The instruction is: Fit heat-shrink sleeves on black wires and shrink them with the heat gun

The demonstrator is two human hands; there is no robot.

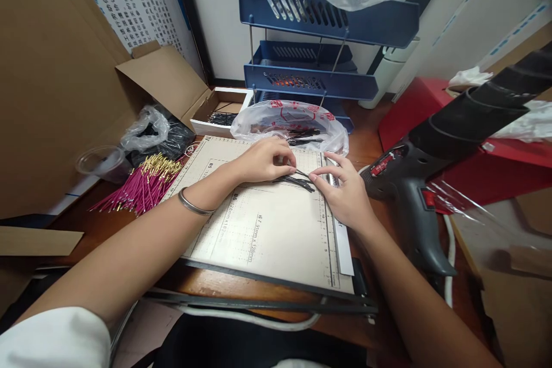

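Note:
Over the cream paper cutter board (pixel 276 236), both my hands meet at a thin black piece like a short wire or tube (pixel 302 173). My left hand (pixel 268 161) pinches its left end between thumb and curled fingers. At its right end, the thumb and index fingertip of my right hand (pixel 342 187) are closed on it, the other fingers loosely bent. Just below the fingertips, several similar black pieces (pixel 297 183) lie in a small bunch on the board. A plastic bag (pixel 250 123) with more dark pieces inside sits behind my hands.
Left of the board is a bundle of magenta wires with gold ends (pixel 146 184). An open carton (pixel 200 121) holds black pieces. Blue tiered trays (pixel 310 77) stand at the back. A heat gun (pixel 414 195) and a red box (pixel 401 109) occupy the right; the cutter's dark arm (pixel 267 303) runs along the front.

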